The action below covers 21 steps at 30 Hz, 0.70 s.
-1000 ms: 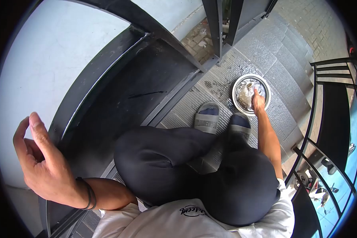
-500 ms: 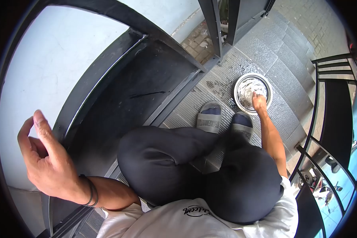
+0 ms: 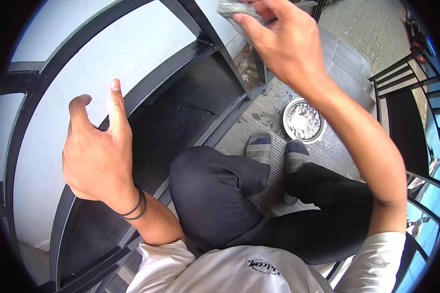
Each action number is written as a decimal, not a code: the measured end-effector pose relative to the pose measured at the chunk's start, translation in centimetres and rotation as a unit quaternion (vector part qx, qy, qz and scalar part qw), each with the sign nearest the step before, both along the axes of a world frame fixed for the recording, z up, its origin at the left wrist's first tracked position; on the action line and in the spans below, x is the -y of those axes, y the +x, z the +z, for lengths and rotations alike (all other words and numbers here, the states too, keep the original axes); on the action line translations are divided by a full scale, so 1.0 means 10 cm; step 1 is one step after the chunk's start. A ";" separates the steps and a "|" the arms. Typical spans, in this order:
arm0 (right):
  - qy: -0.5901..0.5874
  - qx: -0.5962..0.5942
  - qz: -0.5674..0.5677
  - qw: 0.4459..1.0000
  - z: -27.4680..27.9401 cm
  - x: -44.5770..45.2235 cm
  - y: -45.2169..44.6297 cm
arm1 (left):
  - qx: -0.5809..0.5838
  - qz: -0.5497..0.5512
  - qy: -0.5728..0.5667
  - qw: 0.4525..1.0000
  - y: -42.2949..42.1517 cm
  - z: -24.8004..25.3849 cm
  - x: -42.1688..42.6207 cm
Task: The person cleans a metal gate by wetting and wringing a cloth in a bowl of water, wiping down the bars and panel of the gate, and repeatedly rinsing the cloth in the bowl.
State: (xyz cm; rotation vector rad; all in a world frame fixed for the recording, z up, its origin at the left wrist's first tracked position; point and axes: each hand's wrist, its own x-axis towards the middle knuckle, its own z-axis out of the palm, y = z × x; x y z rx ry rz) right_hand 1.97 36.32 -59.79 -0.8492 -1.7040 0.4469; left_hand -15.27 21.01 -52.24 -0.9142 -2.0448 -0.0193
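Observation:
My right hand (image 3: 288,41) is raised at the top of the view, closed on a crumpled grey cloth (image 3: 233,9), which is partly cut off by the frame edge. Below that forearm, a round metal basin (image 3: 287,128) of rippling water rests on the tiled floor. My left hand (image 3: 98,151), with a dark band at its wrist, is held up near the black metal gate (image 3: 156,97). Its thumb and fingers are apart, with nothing in them.
My feet in grey sandals (image 3: 258,152) stand on ridged floor tiles beside the basin. Wet spots (image 3: 264,117) mark the floor. Black railings (image 3: 401,75) rise on the right, and steps (image 3: 349,63) lead off at the upper right.
My right hand has come up out of the basin to the top of the view, now with the cloth showing in it. My left hand has shifted right and slightly up.

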 end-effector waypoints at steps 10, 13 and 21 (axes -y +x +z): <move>0.022 -0.203 -0.185 0.961 -1.77 0.28 -0.90 | 0.006 0.028 0.020 0.999 0.00 -0.04 -0.05; -0.079 -0.201 -0.199 0.956 -2.03 0.40 -0.91 | -0.007 0.023 0.026 0.999 0.00 -0.08 -0.08; -0.045 -0.229 -0.230 0.945 -2.00 0.40 -1.01 | 0.019 0.000 0.046 0.999 0.02 -0.06 -0.10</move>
